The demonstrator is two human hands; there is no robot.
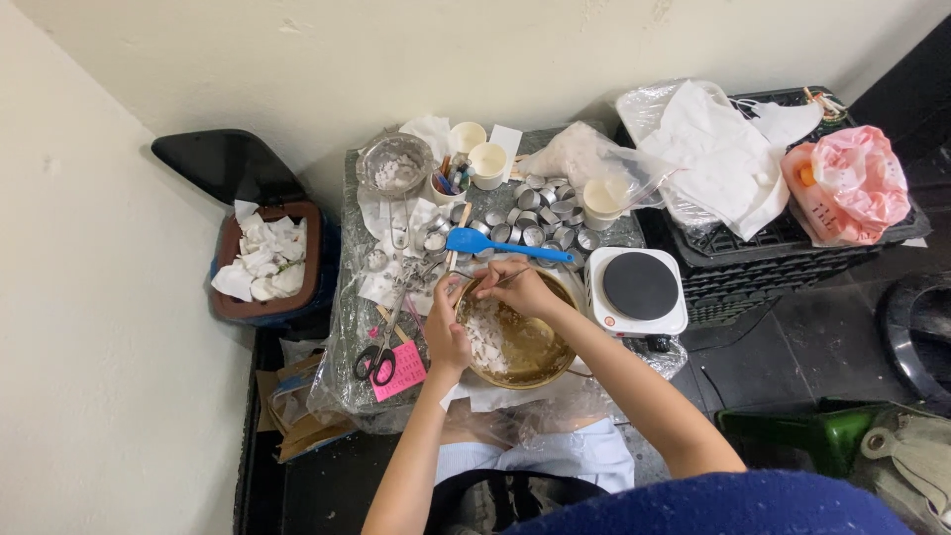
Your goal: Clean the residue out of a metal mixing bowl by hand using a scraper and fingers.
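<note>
The left hand [446,332] grips the near-left rim of a gold metal bowl [540,369], fingers curled tight on the edge. The right hand [517,287] is over the far rim, fingers pinched on a thin metal tool [487,284] w/ its tip pointing toward the left hand; what kind of tool is too small to tell. Inside the bowl, under both hands, sit white chunks [487,342] & yellowish stuff. The bowl sits at the near edge of a small surface [349,327] wrapped in clear plastic, part of it hanging over crinkly plastic by the person's lap. If the left hand lets go or pushes down hard, the bowl could tip & spill onto the legs. If the stuff is hot it could burn, but I can't tell. The thin tool could slip & poke the left hand, as they are close. Just right of the right hand is a white hot plate [639,289]; a bumped elbow could hit it. Just past the right hand lie a blue spatula [500,245] & lots of little metal cups [540,213]; a quick move could knock them over. Left of the left hand are scissors [378,352] w/ black handles & a pink paper [399,370], close enough to snag the wrist.
</note>
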